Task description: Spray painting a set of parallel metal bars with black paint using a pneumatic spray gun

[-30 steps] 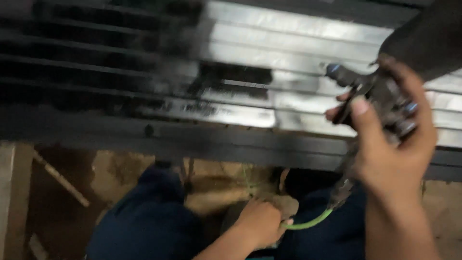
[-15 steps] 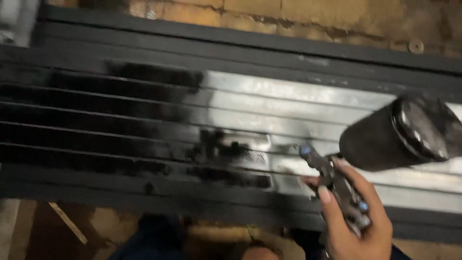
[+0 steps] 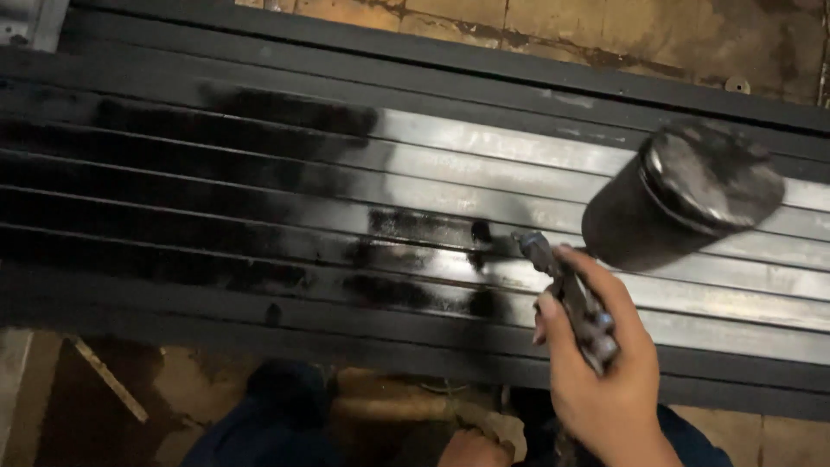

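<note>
— Where's the spray gun?

— From the head view: my right hand has its grip wrapped around it, nozzle pointing left along the metal slats. Fresh black paint lies leftward.

— Left hand?

— Low, mostly hidden; can't tell its grip.

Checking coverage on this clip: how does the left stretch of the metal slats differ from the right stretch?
The left stretch of slats is coated matt black; the right stretch is bare, shiny grey metal. The left reflects almost nothing, the right glints. Patchy black marks lie between them, by the spray gun in the right hand. Both belong to the same long parallel slats.
</note>
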